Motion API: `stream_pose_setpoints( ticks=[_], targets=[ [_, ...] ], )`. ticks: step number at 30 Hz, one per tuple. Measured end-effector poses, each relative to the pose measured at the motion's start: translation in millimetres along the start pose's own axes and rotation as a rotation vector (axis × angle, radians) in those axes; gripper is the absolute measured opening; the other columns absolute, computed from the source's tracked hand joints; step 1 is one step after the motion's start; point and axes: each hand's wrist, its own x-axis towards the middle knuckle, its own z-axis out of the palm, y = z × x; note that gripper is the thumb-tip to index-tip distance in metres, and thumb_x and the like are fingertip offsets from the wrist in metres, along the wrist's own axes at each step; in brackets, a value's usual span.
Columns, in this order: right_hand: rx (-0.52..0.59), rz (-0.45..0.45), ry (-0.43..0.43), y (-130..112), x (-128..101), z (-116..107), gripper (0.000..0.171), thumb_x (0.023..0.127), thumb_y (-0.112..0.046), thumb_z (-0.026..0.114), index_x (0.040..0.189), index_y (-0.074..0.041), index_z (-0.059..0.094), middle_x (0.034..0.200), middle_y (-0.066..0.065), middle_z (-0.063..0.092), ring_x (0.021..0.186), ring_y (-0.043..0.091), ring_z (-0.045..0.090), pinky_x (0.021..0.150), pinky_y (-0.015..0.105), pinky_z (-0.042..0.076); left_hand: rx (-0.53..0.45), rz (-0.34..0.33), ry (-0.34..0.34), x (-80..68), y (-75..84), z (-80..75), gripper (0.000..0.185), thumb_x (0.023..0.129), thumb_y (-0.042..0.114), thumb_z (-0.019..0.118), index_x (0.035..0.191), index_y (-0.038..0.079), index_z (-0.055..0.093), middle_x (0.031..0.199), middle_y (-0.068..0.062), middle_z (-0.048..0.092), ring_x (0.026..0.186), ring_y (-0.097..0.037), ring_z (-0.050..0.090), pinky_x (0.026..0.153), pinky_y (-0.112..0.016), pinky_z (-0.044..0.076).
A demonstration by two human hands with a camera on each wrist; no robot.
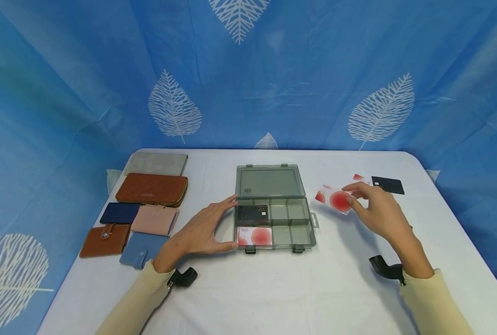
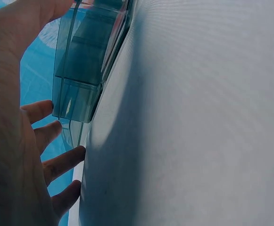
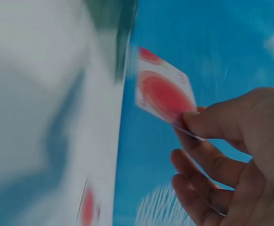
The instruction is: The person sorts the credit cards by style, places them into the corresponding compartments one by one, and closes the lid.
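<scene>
1. Head view: a thin white plastic card with a red circle (image 1: 335,199) is off the table, just right of the smoky transparent plastic compartment box (image 1: 292,223) and nearer than the two cards on the table behind it.
2. The right hand (image 1: 378,210) pinches this card by its right edge between thumb and fingertips (image 3: 200,123); the other fingers curl loosely below.
3. The card looks light, stiff and slick, so it likely handles best pinched at an edge or corner, as here, and not flat on its face.
4. The left hand (image 1: 204,228) lies against the box's left side, fingers straight and apart, thumb at the near left corner.
5. In the box's left compartments lie a black card (image 1: 252,213) and, nearer, another white and red card (image 1: 254,236); the lid stands open at the far side.
6. Far right on the white table (image 1: 273,288) rests a dark rectangular card (image 1: 388,184), with a small red-marked card (image 1: 359,177) just left of it.
7. At the far left lie several wallets (image 1: 148,204) in grey, brown, navy, pink and blue.
</scene>
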Motion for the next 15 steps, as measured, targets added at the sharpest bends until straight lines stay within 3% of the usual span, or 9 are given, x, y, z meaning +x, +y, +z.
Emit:
stream_pose_setpoints(
  ticks=[4,8,15],
  targets=[
    [0.017,-0.107,0.056,-38.3,-3.6,10.9,0.029,0.1,-0.01,0.077,0.129,-0.009,0.075,0.115,0.021,0.076,0.107,0.045,0.068,0.086,0.064,0.057,-0.001,-0.005,-0.008,1.3,0.9,-1.0,0.108,0.086,0.064,0.08,0.169,0.013,0.035,0.178,-0.006,0.027,0.156,-0.032,0.04,0.12,-0.065,0.038],
    [0.034,-0.222,0.048,-70.5,-4.6,31.0,0.025,0.099,-0.011,0.078,0.123,-0.015,0.078,0.11,0.009,0.078,0.102,0.033,0.07,0.077,0.051,0.059,-0.005,-0.013,-0.01,1.1,0.8,-1.1,0.107,0.085,0.062,0.081,0.169,0.013,0.035,0.178,-0.005,0.027,0.156,-0.033,0.04,0.12,-0.064,0.038],
    [0.068,-0.383,0.006,-102.5,-8.2,70.0,0.023,0.096,-0.011,0.082,0.117,-0.019,0.078,0.112,-0.002,0.079,0.104,0.022,0.071,0.072,0.038,0.059,0.002,-0.009,-0.006,-0.1,0.7,-0.2,0.109,0.085,0.064,0.081,0.169,0.013,0.035,0.178,-0.006,0.028,0.156,-0.032,0.04,0.12,-0.065,0.038]
  ],
)
